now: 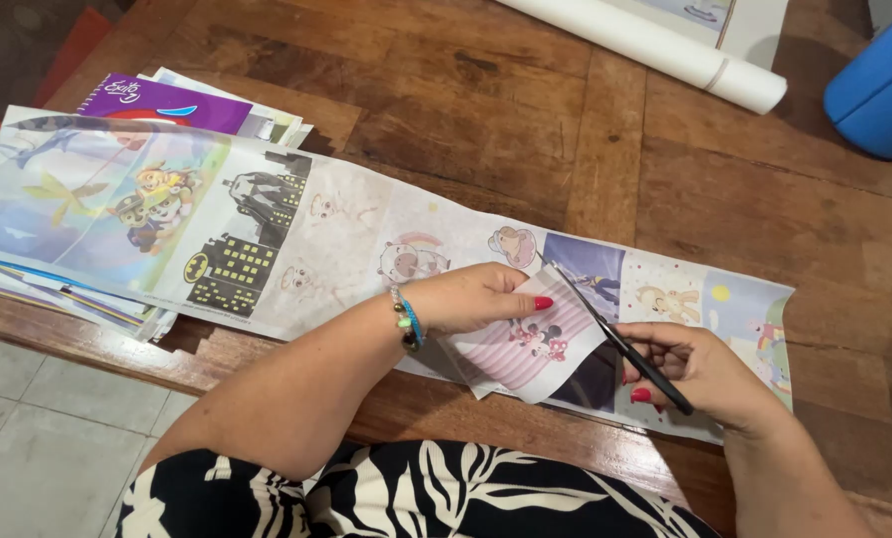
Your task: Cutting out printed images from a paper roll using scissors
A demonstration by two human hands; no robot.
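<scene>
Worn, grainy wooden tabletop (566,130) carries a long glossy printed paper strip (297,239), which the left hand (476,297) pins flat, fingers pinching a lifted striped flap, while the right hand (700,369), fingers curled tight through the handles, grips slim black scissors (615,339) cutting across it.

Purple flat package (172,103) at table's far-left, under papers.
</scene>
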